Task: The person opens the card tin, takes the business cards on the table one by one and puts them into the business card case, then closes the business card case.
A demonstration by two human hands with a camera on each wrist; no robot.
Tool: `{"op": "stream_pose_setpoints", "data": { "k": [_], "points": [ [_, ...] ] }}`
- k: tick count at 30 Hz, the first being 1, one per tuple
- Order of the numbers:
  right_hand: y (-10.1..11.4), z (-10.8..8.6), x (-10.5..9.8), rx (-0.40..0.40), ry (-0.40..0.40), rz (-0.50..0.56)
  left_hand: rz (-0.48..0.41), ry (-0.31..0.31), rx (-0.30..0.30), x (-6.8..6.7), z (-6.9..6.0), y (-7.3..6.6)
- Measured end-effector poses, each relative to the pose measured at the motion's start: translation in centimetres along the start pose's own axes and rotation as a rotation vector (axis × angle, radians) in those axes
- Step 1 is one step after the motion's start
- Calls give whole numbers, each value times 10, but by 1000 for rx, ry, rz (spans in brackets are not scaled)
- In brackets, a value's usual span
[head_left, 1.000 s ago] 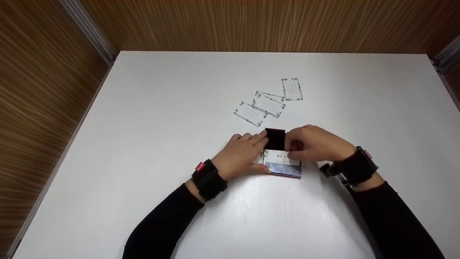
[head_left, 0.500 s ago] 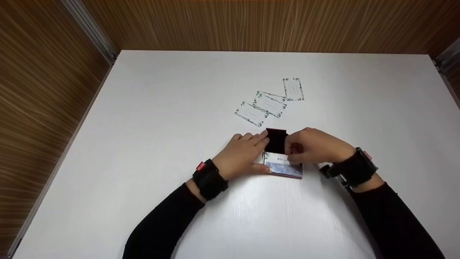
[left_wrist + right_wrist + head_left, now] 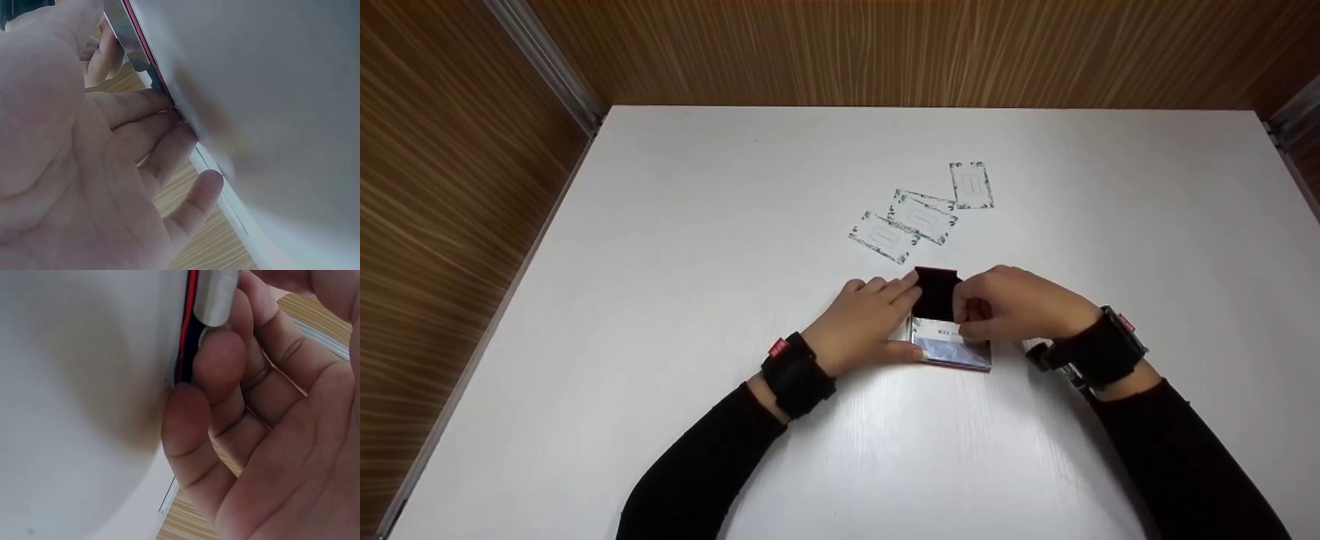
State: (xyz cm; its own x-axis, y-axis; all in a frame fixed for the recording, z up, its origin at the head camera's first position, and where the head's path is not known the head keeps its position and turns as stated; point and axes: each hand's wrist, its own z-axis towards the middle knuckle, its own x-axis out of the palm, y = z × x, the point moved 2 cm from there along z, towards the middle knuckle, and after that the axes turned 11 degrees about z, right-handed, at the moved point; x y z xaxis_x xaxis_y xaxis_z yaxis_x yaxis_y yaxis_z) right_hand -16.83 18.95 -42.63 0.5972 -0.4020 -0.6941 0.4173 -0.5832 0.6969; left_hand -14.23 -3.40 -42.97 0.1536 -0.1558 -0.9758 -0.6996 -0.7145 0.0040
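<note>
Our card case (image 3: 952,355) lies flat btwn our hands, black flap (image 3: 935,294) folded out away from us, a card (image 3: 936,328) showing above its silvery front. Prob. light & stiff, w/ slick metal; best held by the side edges. The card's prob. thin, easily bent. L hand (image 3: 861,322) lies w/ fingers fairly straight along the left edge, thumb at the near corner. R hand (image 3: 1024,304) has fingers curled at the right edge; can't tell if they're pinching anything. Loose cards (image 3: 922,217) lie beyond on the tabletop (image 3: 697,225).
</note>
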Motion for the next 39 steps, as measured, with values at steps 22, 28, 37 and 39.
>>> {"op": "stream_pose_setpoints", "data": {
  "k": [22, 28, 37, 39],
  "points": [
    [-1, 0, -3, -23, -17, 47, 6, 7, -1, -4, 0, 0],
    [-6, 0, -4, -59, -173, -10, -5, 9, 3, -1, -1, -1],
    [-9, -1, -8, -47, -203, -80, 1, -12, 3, -1, 0, 0],
    [-10, 0, -7, -23, -161, -94, 0, -13, 4, -2, 0, 0]
  ]
}}
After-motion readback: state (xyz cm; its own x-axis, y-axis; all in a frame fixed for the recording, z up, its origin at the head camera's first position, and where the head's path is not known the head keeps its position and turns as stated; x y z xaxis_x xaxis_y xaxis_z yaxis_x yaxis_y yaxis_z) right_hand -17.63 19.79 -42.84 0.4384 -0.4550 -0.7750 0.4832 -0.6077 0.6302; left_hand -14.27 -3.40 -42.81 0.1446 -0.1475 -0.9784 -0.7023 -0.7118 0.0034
